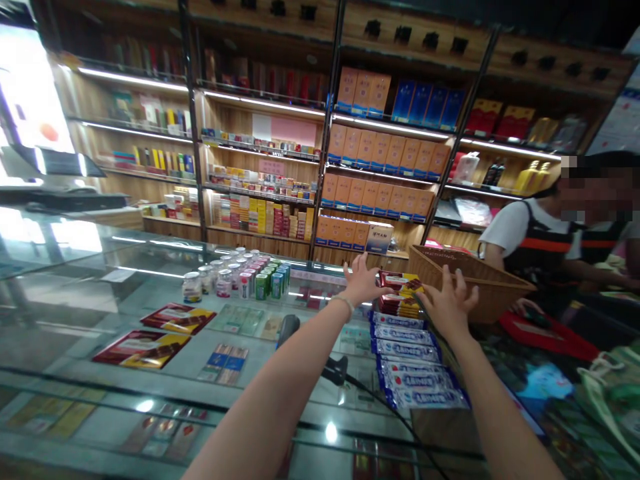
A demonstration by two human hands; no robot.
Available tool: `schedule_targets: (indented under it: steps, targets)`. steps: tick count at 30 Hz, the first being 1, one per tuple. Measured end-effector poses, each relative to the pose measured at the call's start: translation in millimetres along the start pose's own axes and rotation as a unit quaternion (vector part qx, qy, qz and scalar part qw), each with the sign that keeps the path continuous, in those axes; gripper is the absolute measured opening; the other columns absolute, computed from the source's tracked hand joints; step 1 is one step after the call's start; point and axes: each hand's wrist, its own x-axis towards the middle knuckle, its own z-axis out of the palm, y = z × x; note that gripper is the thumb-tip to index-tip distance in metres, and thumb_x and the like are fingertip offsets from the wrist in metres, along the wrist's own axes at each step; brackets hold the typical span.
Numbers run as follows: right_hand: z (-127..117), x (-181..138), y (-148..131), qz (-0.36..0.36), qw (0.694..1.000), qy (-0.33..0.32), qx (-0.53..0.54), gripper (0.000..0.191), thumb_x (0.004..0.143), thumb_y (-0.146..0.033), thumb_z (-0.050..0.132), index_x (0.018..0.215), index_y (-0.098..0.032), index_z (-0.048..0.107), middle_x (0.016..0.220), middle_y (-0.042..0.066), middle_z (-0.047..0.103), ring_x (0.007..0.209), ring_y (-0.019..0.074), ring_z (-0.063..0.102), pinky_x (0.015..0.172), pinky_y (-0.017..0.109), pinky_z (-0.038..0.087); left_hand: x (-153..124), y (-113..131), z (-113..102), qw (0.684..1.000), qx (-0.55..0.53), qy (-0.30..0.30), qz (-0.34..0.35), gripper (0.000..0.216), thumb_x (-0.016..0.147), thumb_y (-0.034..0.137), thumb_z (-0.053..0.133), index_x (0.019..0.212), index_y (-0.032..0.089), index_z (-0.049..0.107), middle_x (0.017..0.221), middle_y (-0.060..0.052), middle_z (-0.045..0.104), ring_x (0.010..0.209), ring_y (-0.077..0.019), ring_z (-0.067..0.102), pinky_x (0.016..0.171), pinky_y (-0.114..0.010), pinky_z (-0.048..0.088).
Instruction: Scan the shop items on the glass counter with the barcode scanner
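Head view shows left hand (361, 281) and right hand (449, 303), fingers spread, flanking a stack of red snack packs (400, 293) on the glass desk (100, 293), likely steadying it beside the basket (470, 283).

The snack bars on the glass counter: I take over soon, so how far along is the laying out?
Looks done: a row of blue-and-white bars lies along the glass counter. In hand: both hands, left and right, are at the stack of red-and-yellow bars. Left: that stack; the wicker basket's contents are hidden.
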Motion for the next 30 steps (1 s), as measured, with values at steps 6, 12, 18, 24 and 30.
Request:
schedule_targets:
  steps: [6,12,18,24,30]
  targets:
    - [22,-6,10,-0.038,0.999,0.018,-0.024,0.032,0.100,-0.040,0.052,0.105,-0.025,0.080,0.164,0.013,0.036,0.150,0.0388,0.019,0.111,0.076,0.016,14,-1,27,1.000,0.013,-0.024,-0.012,0.073,0.076,0.080,0.062,0.129,0.031,0.065,0.173,-0.008,0.015,0.159,-0.0390,0.008,0.123,-0.071,0.007]
    - [33,-17,10,-0.054,0.997,0.015,-0.048,0.029,0.100,-0.036,0.054,0.101,-0.021,0.080,0.163,0.015,0.037,0.152,0.0378,0.018,0.114,0.075,0.015,20,-1,48,0.999,0.018,-0.048,-0.017,0.074,0.076,0.083,0.059,0.127,0.030,0.067,0.173,-0.011,0.015,0.159,-0.0397,0.007,0.123,-0.070,0.007]
    - [40,-24,6,-0.059,0.997,-0.018,-0.040,0.030,0.100,-0.034,0.053,0.094,-0.022,0.080,0.162,0.013,0.040,0.152,0.0351,0.017,0.115,0.074,0.014,20,-3,58,0.997,0.026,-0.067,-0.025,0.073,0.076,0.078,0.064,0.133,0.032,0.064,0.173,-0.009,0.015,0.158,-0.0402,0.010,0.122,-0.071,0.008]
    - [43,-26,6,-0.059,0.996,-0.044,-0.051,0.029,0.100,-0.035,0.054,0.096,-0.023,0.080,0.164,0.011,0.038,0.153,0.0346,0.015,0.116,0.073,0.012,17,-6,65,0.995,0.032,-0.094,-0.028,0.076,0.079,0.078,0.059,0.140,0.033,0.059,0.173,-0.011,0.014,0.159,-0.0416,0.007,0.121,-0.072,0.006]
    - [47,-29,7,-0.069,0.994,-0.038,-0.073,0.030,0.100,-0.035,0.053,0.099,-0.021,0.080,0.164,0.015,0.038,0.153,0.0360,0.017,0.115,0.072,0.012,14,-2,66,0.993,0.043,-0.108,-0.021,0.086,0.083,0.078,0.053,0.151,0.027,0.047,0.173,-0.016,0.010,0.159,-0.0422,0.006,0.121,-0.072,0.006]
